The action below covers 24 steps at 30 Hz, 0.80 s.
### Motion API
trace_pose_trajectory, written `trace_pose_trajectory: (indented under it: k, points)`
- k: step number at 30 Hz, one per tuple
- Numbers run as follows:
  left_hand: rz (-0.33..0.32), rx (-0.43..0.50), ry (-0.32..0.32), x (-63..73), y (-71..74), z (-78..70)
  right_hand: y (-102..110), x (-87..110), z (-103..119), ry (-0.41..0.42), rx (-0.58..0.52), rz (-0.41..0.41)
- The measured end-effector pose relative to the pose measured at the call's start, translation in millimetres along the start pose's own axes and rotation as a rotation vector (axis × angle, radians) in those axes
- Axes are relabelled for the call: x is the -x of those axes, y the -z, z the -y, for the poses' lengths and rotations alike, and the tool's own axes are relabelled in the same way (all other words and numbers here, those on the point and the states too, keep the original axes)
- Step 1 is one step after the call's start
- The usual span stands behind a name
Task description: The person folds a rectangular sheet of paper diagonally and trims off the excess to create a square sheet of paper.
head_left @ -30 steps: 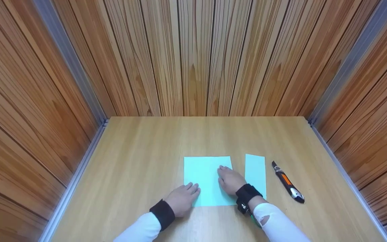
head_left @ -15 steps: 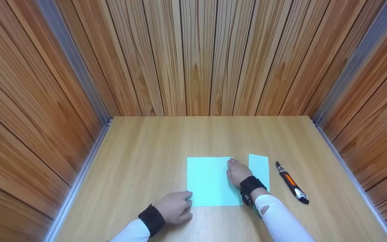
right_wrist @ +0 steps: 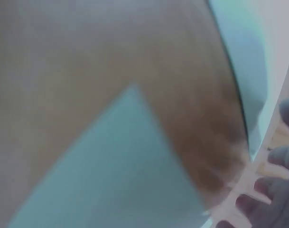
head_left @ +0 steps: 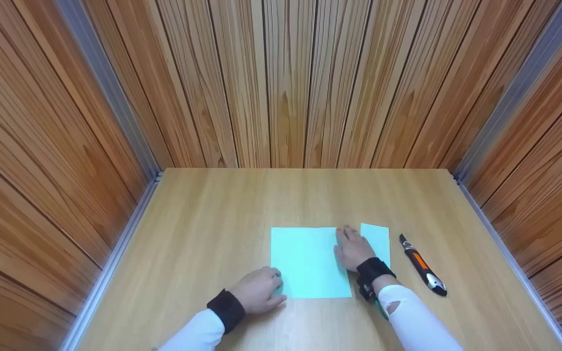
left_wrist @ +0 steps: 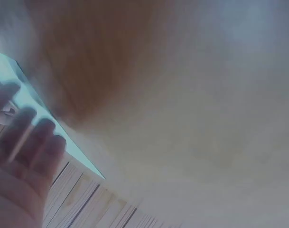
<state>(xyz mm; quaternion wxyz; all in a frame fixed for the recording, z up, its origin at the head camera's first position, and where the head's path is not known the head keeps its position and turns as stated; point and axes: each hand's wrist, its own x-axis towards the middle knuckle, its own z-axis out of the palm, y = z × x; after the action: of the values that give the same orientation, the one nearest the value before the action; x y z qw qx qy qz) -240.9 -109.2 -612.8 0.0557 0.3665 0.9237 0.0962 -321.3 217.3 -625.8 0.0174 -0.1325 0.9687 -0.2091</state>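
A pale turquoise sheet of paper (head_left: 308,263) lies flat on the table. At its lower left edge is my left hand (head_left: 256,291), fingers lightly bent and fingertips right at the edge. The left wrist view shows that hand's fingers (left_wrist: 47,137) relaxed beside the paper. My right hand (head_left: 354,250) lies along the upper right edge with its fingers extended, covering part of that edge. Just right of it is a narrow strip of the same paper (head_left: 377,240), partly hidden by the right hand and wristband. In the right wrist view, the strip's corner (right_wrist: 116,171) shows up close.
A utility knife (head_left: 422,265) with a black and orange handle lies right of the strip, blade end pointing away. Wood-panelled walls (head_left: 286,83) enclose the wooden table (head_left: 203,219) at the back and sides.
My left hand has gone from lying on the sheet to its left edge, shifting slightly away from it and back. The right hand has slid outward to the sheet's right edge.
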Motion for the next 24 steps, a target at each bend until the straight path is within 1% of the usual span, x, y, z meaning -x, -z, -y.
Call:
trace_pose_trajectory:
  k: [2, 5, 7, 10, 13, 17, 21, 24]
  points:
    - [-0.017, -0.003, 0.034, -11.6, -0.8, -1.5, 2.8, 2.2, -10.5, -0.043, 0.012, -0.029]
    - [-0.03, 0.01, 0.089, -28.1, -1.3, -4.5, 9.8, 5.9, -23.9, -0.126, 0.056, -0.022]
    - [-0.014, 0.017, 0.13, -37.1, -0.7, -6.2, 14.2, 8.9, -30.0, -0.181, 0.073, 0.01]
    - [0.018, 0.017, 0.169, -45.9, 0.3, -7.8, 17.9, 12.5, -35.7, -0.224, 0.083, 0.066]
    - [0.048, 0.013, 0.191, -49.3, 0.1, -7.1, 16.7, 14.8, -39.6, -0.227, 0.073, 0.1]
    - [0.057, 0.006, 0.187, -49.3, -1.5, -2.2, 13.9, 18.4, -39.0, -0.212, 0.053, 0.103]
    - [0.062, 0.008, 0.179, -49.0, -3.3, 5.4, 12.9, 22.1, -32.2, -0.201, 0.056, 0.103]
    - [0.06, 0.009, 0.176, -50.0, -4.0, 10.7, 13.5, 25.0, -24.1, -0.176, 0.062, 0.094]
